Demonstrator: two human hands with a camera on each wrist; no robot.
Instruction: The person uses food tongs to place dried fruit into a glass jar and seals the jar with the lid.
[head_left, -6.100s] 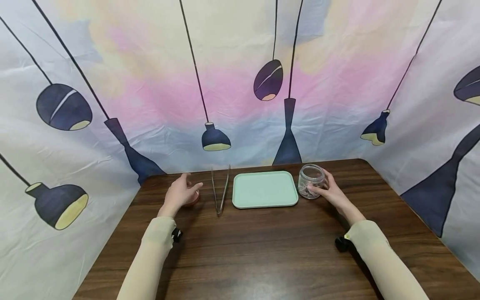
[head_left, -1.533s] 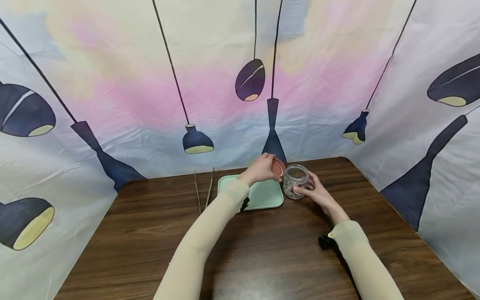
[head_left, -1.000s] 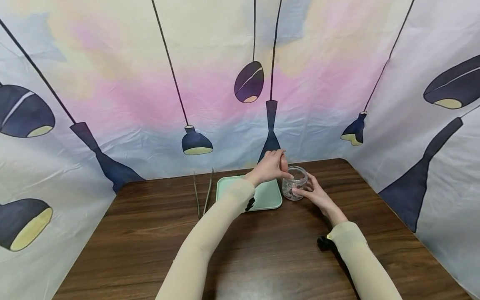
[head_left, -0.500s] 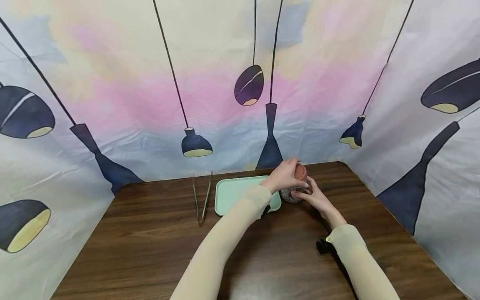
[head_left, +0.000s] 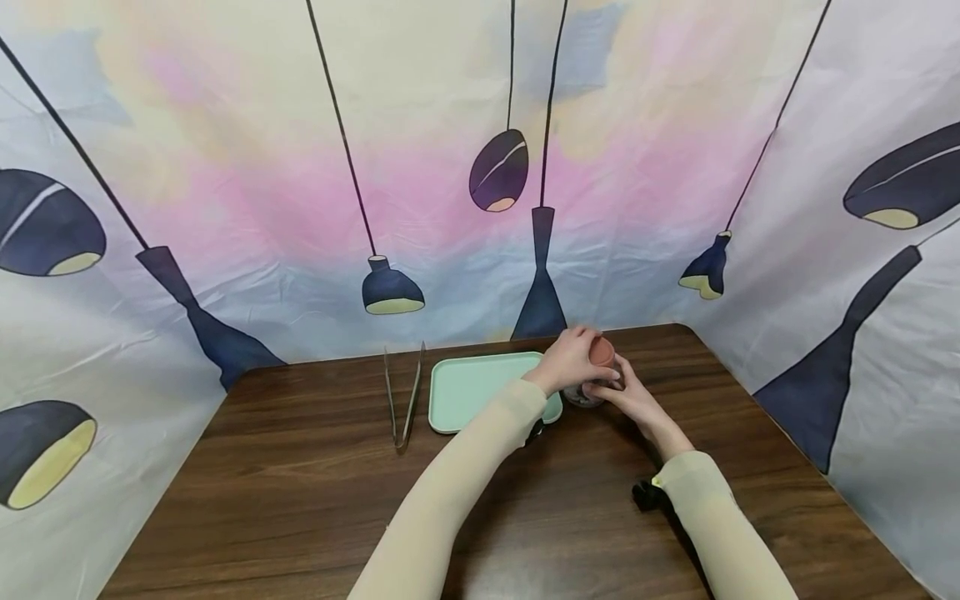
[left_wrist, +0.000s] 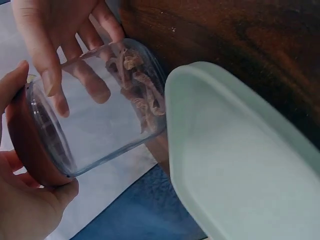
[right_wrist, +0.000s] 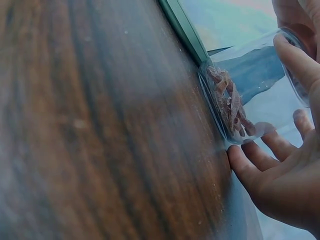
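Observation:
A clear jar (left_wrist: 100,135) stands upright on the table, with dried, twisted brownish pieces (left_wrist: 142,95) at its bottom. On its mouth sits a reddish-brown lid (head_left: 602,352), which my left hand (head_left: 567,360) grips by the rim, thumb on the near side. My right hand (head_left: 636,402) holds the jar's body from the right, its fingers and thumb curled around the glass. In the right wrist view the jar's base rests beside the tray's edge, and the right hand (right_wrist: 285,175) wraps the glass. Whether the lid is fully seated I cannot tell.
Left of the jar lies a pale green tray (head_left: 468,392), partly covered by my left forearm. Metal tongs (head_left: 405,408) lie spread further left on the dark wooden table (head_left: 300,483). A patterned cloth (head_left: 300,167) hangs behind the table's back edge.
My left hand has picked up the lid from the left side of the table, carried it right over the tray, and lowered it onto the jar. My right hand keeps holding the jar.

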